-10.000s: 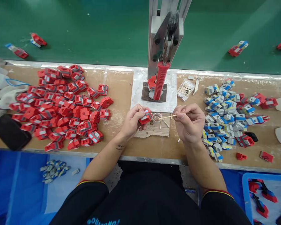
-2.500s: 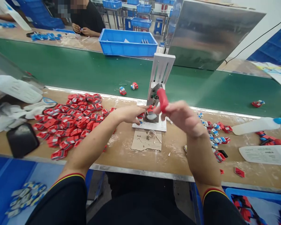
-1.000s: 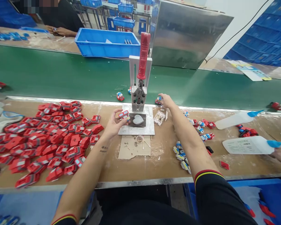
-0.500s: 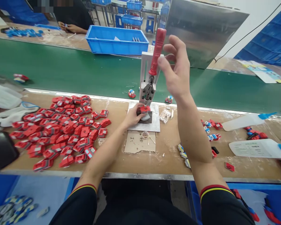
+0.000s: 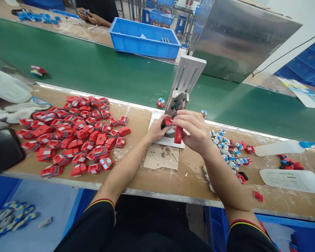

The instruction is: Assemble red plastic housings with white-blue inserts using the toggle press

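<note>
My right hand (image 5: pixel 193 131) grips the red lever handle (image 5: pixel 178 135) of a small hand press (image 5: pixel 185 84), and the handle is pulled down toward me. My left hand (image 5: pixel 156 128) holds a red plastic part (image 5: pixel 168 121) in place on the press base, on the white plate (image 5: pixel 164 141). A big heap of red parts (image 5: pixel 76 133) lies left of my left arm. Grey and blue parts (image 5: pixel 227 150) lie right of my right arm.
A cardboard scrap (image 5: pixel 161 157) with small bits lies in front of the press. A green conveyor belt (image 5: pixel 99 73) carries a few parts behind the bench. Beyond it are a blue bin (image 5: pixel 144 36) and another person's hands (image 5: pixel 90 15). A black object (image 5: pixel 1 148) lies far left.
My right hand came down from the raised handle and has pulled the lever down over the part. My left hand stays on the red part at the press base.
</note>
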The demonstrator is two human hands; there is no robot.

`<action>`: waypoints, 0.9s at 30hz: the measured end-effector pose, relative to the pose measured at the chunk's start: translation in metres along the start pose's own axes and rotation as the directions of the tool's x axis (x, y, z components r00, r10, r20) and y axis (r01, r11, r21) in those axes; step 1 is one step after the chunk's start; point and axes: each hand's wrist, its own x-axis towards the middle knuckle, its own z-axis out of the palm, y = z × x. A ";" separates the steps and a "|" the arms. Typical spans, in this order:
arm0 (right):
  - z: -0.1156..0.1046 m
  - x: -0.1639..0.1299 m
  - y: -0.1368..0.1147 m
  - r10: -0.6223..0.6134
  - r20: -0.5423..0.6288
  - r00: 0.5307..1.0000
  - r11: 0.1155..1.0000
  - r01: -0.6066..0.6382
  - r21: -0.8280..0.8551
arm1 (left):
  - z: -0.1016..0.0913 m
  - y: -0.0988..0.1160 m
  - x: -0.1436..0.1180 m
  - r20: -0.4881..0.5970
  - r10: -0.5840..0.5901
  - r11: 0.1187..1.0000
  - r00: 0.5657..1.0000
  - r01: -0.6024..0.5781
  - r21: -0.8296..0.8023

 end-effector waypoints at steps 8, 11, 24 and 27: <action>0.048 -0.052 0.013 -0.093 -0.025 0.995 0.982 0.088 -0.168 | -0.003 0.007 -0.002 0.065 -0.056 0.997 0.996 0.059 -0.046; 0.058 -0.063 0.027 -0.101 0.100 0.990 0.967 0.121 -0.223 | -0.003 0.007 -0.001 0.065 -0.059 0.998 0.996 0.061 -0.032; 0.041 -0.040 0.015 0.086 0.454 0.887 0.965 0.039 -0.258 | -0.003 0.016 0.011 0.090 -0.055 0.997 0.994 0.050 0.057; 0.030 -0.038 -0.003 0.114 0.396 0.911 0.972 -0.019 -0.236 | -0.008 0.024 0.011 0.070 -0.054 0.991 0.996 0.045 0.126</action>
